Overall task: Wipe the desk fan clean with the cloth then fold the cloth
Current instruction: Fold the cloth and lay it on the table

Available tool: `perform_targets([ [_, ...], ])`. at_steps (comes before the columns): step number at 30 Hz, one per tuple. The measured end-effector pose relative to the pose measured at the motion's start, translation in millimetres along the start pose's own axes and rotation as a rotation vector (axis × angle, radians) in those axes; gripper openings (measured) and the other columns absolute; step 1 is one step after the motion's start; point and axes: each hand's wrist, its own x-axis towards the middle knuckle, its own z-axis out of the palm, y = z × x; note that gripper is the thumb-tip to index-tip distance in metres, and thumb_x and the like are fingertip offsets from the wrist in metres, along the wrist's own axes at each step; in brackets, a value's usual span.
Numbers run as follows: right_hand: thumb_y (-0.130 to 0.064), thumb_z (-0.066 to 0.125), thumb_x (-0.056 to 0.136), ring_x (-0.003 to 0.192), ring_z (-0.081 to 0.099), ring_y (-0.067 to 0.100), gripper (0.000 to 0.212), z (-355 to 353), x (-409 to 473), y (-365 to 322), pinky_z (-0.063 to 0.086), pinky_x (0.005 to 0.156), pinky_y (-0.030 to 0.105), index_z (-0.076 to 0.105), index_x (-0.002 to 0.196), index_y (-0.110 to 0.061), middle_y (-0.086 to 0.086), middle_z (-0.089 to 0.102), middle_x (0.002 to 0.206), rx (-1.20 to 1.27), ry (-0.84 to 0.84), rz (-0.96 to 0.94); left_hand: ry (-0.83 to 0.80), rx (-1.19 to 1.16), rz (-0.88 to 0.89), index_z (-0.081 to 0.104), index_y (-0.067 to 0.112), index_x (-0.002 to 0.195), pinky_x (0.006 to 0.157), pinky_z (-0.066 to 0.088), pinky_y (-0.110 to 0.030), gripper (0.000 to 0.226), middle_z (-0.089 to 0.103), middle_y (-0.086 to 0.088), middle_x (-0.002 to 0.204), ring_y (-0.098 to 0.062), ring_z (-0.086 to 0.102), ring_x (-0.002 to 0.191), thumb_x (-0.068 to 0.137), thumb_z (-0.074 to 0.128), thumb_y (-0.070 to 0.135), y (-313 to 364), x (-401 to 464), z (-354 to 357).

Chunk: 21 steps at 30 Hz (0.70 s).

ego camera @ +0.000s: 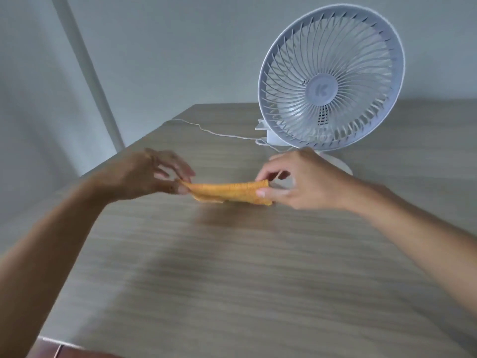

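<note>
The left hand point(157, 174) pinches the left end of the ribbed orange-yellow cloth point(227, 193) between thumb and fingertips, the remaining fingers spread clear above it. The right hand point(299, 180) pinches the opposite end the same way, thumb below and forefinger on top. Holding both ends keeps the cloth stretched into a narrow strip, so that its layers lie even and its edges can be matched. The cloth appears already doubled over, with a lower layer showing along the near edge; it hangs just above, or lightly on, the grey-brown wood-grain bench point(232, 267). Which of the two cannot be told because of blur.

This grip suggests the folding step is in hand rather than the wiping step.

Beyond the right hand stands the round white plastic desk fan point(331, 78), upright on its base, grille facing the person, close to the right hand but apart from the cloth. Its thin white power cord point(206, 131) trails leftward across the bench toward the far edge.
</note>
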Motion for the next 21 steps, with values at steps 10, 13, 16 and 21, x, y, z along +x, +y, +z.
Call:
perform_targets([
  [10,-0.039,0.064,0.087,0.082,0.063,0.004,0.015,34,-10,-8,0.051,0.077,0.029,0.072,0.085,-0.027,-0.015,0.072,0.082,0.027,-0.040,0.081,0.150,0.001,-0.067,0.071,0.035,0.112,0.108,0.041,-0.026,0.057,0.063,0.015,0.129,-0.001,0.057,0.122,0.069,0.058,0.071,17,-29,58],
  [13,-0.044,0.058,0.088,0.088,0.060,0.011,0.021,53,-7,5,0.051,0.081,0.037,0.068,0.098,-0.029,-0.012,0.068,0.091,-0.080,-0.046,0.175,0.054,0.294,-0.084,0.049,0.014,0.142,0.118,0.014,-0.025,0.074,0.041,-0.006,0.154,-0.019,0.031,0.147,0.095,0.028,0.067,30,-11,109],
  [16,-0.052,0.055,0.088,0.108,0.058,0.016,0.038,66,-14,5,0.048,0.092,0.039,0.063,0.120,-0.031,-0.006,0.066,0.112,-0.153,-0.111,0.193,-0.054,0.334,-0.215,0.017,0.018,0.156,0.123,0.000,-0.032,0.074,0.010,-0.003,0.166,-0.016,0.003,0.153,0.098,0.021,0.063,30,-10,129],
  [21,-0.054,0.054,0.089,0.117,0.053,0.020,0.048,81,-18,-6,0.045,0.099,0.037,0.061,0.129,-0.028,-0.004,0.063,0.122,-0.179,-0.081,0.154,-0.056,0.360,-0.254,0.007,0.026,0.157,0.123,-0.003,-0.033,0.076,-0.002,0.002,0.166,-0.014,-0.004,0.153,0.095,0.024,0.066,21,-21,127],
])
